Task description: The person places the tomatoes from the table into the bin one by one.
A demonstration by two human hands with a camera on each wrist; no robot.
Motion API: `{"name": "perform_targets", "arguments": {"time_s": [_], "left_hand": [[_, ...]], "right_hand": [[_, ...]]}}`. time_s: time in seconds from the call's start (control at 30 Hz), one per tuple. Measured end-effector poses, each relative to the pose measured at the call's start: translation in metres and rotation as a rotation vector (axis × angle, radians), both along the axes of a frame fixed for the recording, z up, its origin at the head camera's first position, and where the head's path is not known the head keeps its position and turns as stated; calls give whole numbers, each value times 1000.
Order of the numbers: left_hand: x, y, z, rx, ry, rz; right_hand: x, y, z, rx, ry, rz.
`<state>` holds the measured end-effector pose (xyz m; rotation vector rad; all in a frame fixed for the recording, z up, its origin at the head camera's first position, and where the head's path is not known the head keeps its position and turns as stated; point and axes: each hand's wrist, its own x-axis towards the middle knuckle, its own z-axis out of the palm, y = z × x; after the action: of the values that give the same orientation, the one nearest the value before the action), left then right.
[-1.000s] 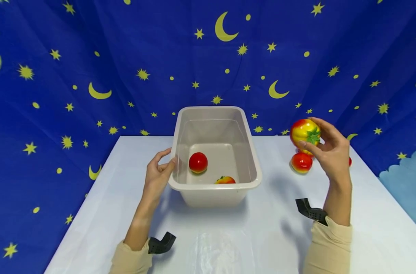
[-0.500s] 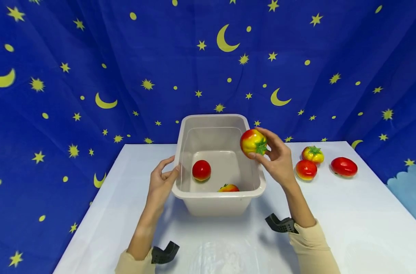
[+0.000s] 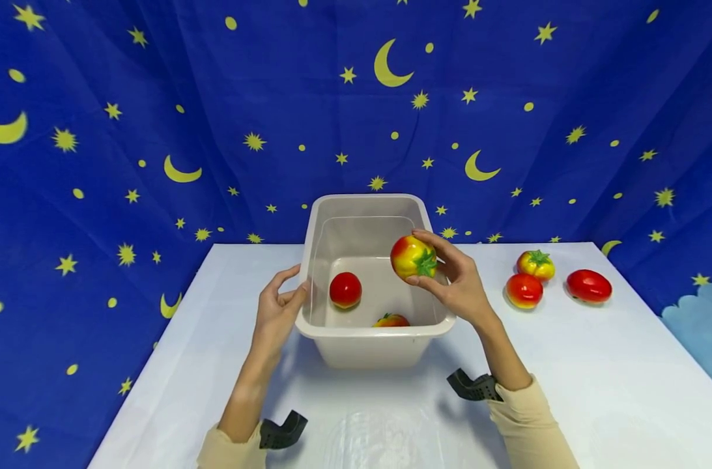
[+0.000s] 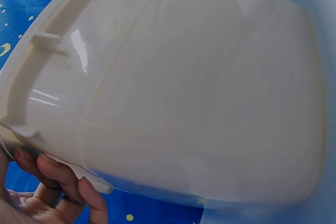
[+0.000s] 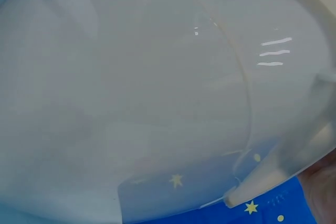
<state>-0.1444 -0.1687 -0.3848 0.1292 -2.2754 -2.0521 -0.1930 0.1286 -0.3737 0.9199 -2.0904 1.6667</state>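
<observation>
A red-and-yellow toy tomato (image 3: 413, 257) with a green leafy top is pinched between the thumb and fingers of my right hand (image 3: 458, 283), over the right side of a light grey plastic bin (image 3: 376, 348). My left hand (image 3: 276, 312) grips the bin's left rim; in the left wrist view the fingers (image 4: 58, 174) curl under that rim. Inside the bin lie a round red fruit (image 3: 345, 290) and another red-yellow toy fruit (image 3: 392, 320), partly hidden by the front wall. The right wrist view is mostly filled by the bin's outer wall (image 5: 131, 87).
Right of the bin, on the white table (image 3: 590, 365), stand a yellow-red toy tomato (image 3: 535, 264), a red-yellow fruit (image 3: 524, 290) and a glossy red oval fruit (image 3: 589, 286). A blue curtain (image 3: 309, 85) with moons and stars hangs behind the table.
My right hand has carried the toy tomato leftward from above the other fruits to over the bin, then a little lower. My left hand keeps its hold on the rim.
</observation>
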Motion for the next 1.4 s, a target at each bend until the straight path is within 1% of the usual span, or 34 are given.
{"name": "perform_targets", "arguments": {"time_s": [0.23,0.37,0.6,0.73,0.9,1.1,1.13,1.23,1.33,1.4], "left_hand": [[-1,1,1,8,4,0],[-1,1,0,8,-1,5],[-1,-1,-1,6,-2,4],[-1,-1,0,3,-4,0],[-1,0,-1,1,-7,4],[1,1,1,6,-2,-7],[1,1,1,7,-2,-9],[1,1,1,7,-2,-8],[0,1,0,9,-3,-5],[0,0,1,10,-5,-3]], "right_hand": [[1,2,-1,26,34,16],[2,2,-3,39,54,-10],[2,7,-1,82,56,-35],[0,16,1,73,69,-42],[-3,35,5,-4,106,-70],[-3,70,11,-54,182,-176],[-3,75,11,-75,192,-182],[-4,90,12,-167,212,-170],[-4,102,12,-269,206,-134],[-3,108,12,-312,202,-129]]}}
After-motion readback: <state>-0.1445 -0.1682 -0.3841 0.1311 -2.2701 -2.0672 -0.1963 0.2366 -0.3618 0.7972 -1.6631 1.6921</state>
